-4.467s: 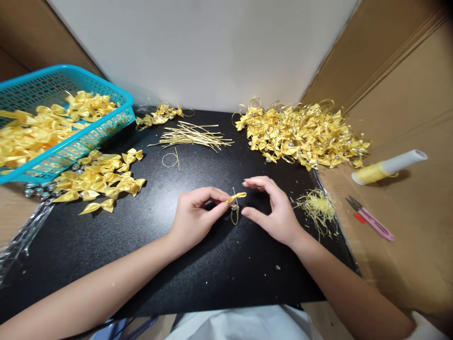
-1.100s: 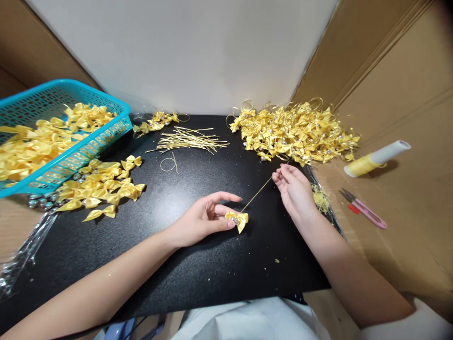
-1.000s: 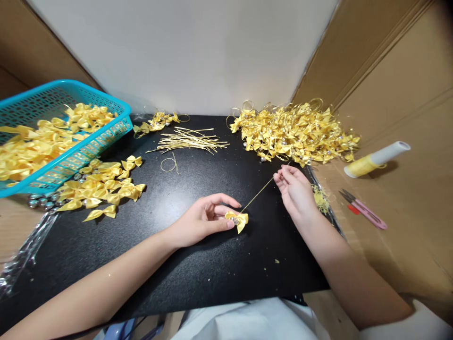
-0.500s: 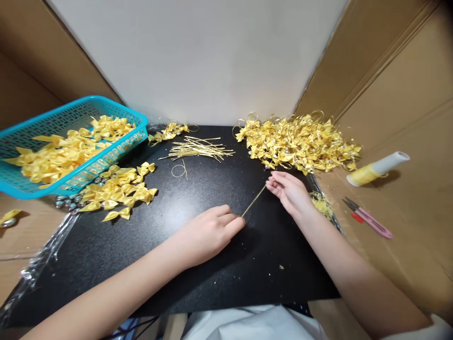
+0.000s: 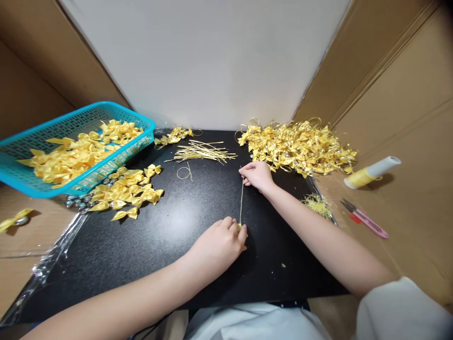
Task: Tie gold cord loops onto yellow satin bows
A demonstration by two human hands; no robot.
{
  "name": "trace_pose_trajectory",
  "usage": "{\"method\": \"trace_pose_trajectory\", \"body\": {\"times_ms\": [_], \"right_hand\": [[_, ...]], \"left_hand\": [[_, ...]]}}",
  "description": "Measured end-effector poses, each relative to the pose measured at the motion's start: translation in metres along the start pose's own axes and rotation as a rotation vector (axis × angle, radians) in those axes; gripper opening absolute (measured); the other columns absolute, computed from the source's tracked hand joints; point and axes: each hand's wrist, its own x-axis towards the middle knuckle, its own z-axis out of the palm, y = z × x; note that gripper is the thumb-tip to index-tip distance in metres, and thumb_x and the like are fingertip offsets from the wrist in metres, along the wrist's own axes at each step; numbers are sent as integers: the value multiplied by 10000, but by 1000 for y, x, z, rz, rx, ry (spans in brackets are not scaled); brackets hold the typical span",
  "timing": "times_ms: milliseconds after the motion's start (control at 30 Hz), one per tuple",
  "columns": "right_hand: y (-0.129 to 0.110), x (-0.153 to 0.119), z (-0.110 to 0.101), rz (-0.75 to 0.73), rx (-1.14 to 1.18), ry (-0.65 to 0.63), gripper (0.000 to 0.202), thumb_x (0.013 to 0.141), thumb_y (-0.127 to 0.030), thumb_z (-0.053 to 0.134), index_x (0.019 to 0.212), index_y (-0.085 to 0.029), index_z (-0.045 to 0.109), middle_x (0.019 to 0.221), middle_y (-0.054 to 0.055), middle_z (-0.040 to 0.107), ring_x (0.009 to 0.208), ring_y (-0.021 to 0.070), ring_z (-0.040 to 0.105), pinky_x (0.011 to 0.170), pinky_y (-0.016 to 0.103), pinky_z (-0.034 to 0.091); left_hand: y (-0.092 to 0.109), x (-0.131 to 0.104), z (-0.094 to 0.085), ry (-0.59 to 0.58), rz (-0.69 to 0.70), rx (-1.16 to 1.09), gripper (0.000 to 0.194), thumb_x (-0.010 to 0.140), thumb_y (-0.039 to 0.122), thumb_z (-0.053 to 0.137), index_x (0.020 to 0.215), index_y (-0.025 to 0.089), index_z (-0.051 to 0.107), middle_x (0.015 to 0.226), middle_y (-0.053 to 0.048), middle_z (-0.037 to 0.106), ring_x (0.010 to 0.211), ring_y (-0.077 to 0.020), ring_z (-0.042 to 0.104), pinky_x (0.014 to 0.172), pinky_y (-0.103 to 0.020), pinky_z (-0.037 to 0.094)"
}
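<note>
A thin gold cord [image 5: 242, 200] runs taut between my two hands above the black tabletop [image 5: 170, 255]. My left hand [image 5: 224, 241] is closed around its near end, and a bit of yellow shows at the fingertips. Farther back, my right hand [image 5: 257, 174] pinches the far end, and a short tip sticks out past the fingers. Behind the hands lies a bundle of cut gold cords [image 5: 203, 152], with a single looped cord [image 5: 184, 173] in front of it. A large heap of yellow bows with gold loops and small bells [image 5: 300, 148] sits just beyond my right hand.
At left stands a turquoise basket [image 5: 146, 134] of yellow bows, with loose bows [image 5: 136, 189] and silver bells [image 5: 76, 203] beside it. To the right are yellow thread scraps [image 5: 316, 204], pink thread snips [image 5: 370, 223] and a white tube wound with yellow thread [image 5: 373, 172].
My right hand has moved left and slightly back, and my left hand a little toward me. The cord has swung from a slant to nearly straight away from me, still taut.
</note>
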Motion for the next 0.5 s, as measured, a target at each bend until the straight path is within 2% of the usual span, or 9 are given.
{"method": "trace_pose_trajectory", "body": {"times_ms": [133,200,267,367,433,500], "right_hand": [[2,1,1,-165,-307,39,153,723,-140,645,574,-165,625,573,18,660,586,147,657,609,241,523],[1,0,3,-232,-457,58,131,749,-171,635,618,-167,644,675,53,696,714,192,679,705,291,519],[-3,0,6,-282,-596,66,110,787,-203,617,700,-160,669,764,97,710,787,244,677,735,352,508],[-18,4,15,-396,-754,50,150,853,-244,576,921,-155,677,952,136,705,901,277,652,765,385,490],[-32,11,25,-516,-835,11,209,885,-246,555,1062,-181,645,1107,121,671,1040,266,601,813,364,472],[-45,21,36,-632,-942,-38,233,897,-198,536,1104,-174,640,1196,125,634,1151,272,526,862,365,443]], "left_hand": [[3,1,0,65,-83,-80,468,884,347,602,1235,38,590,928,-147,724,804,-268,652,684,-365,544],[1,0,-3,93,-113,-161,430,893,340,576,1207,48,602,929,-140,721,795,-270,656,697,-381,552],[-4,-1,-6,125,-129,-313,364,905,337,545,1152,80,619,965,-127,718,809,-250,665,713,-362,556],[-17,-3,-5,219,-137,-581,292,914,329,517,1111,135,609,1017,-83,709,792,-182,665,706,-291,543],[-26,-3,-1,306,-164,-674,246,912,300,513,1084,154,610,986,-57,708,679,-137,627,641,-260,516],[-34,-2,5,384,-213,-711,194,906,270,511,1019,160,623,902,-40,706,574,-111,562,589,-250,483]]}}
